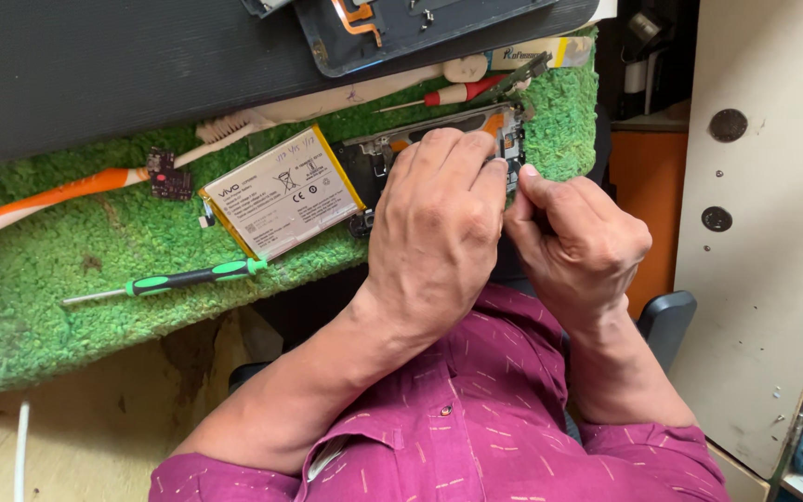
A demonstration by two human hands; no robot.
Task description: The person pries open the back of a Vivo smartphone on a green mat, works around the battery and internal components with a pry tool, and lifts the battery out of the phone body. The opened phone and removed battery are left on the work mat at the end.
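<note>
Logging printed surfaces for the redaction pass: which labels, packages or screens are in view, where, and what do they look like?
Battery label: white rectangle with small dark print, yellow-edged, on the opened phone lying on the green mat, beside the left hand.
Small tube or package: top right at the mat's edge, pale with yellow band, partly hidden.
No lit screens.

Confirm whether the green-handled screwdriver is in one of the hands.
No, the green-handled screwdriver lies untouched on the green mat, well apart from both hands, which work at the opened phone.
</note>
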